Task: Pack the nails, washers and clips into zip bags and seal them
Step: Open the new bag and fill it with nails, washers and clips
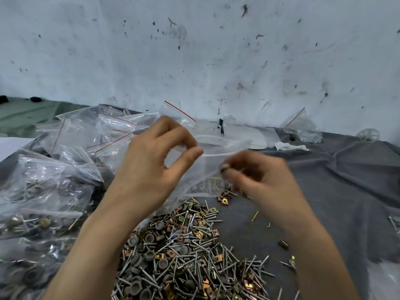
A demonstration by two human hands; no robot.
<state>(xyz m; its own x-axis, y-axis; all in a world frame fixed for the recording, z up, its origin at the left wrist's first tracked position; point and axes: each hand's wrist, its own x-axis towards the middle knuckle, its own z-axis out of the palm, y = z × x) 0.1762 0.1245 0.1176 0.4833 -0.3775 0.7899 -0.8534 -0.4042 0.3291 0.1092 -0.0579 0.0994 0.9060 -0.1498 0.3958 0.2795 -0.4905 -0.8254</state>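
Head view: left hand point(151, 156) pinches zip bag point(202, 171), right hand point(266, 176) grips washer point(224, 167).

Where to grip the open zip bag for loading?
Pinch the zip bag by its top lip at the left end, from the left, like the left hand. The film is limp, the mouth gapes upward, leaving the right side free for the right hand and its washer.

Grey-clothed surface point(346, 180): loose heap of nails, washers and clips point(184, 256) centre; filled zip bags point(43, 191) piled left.
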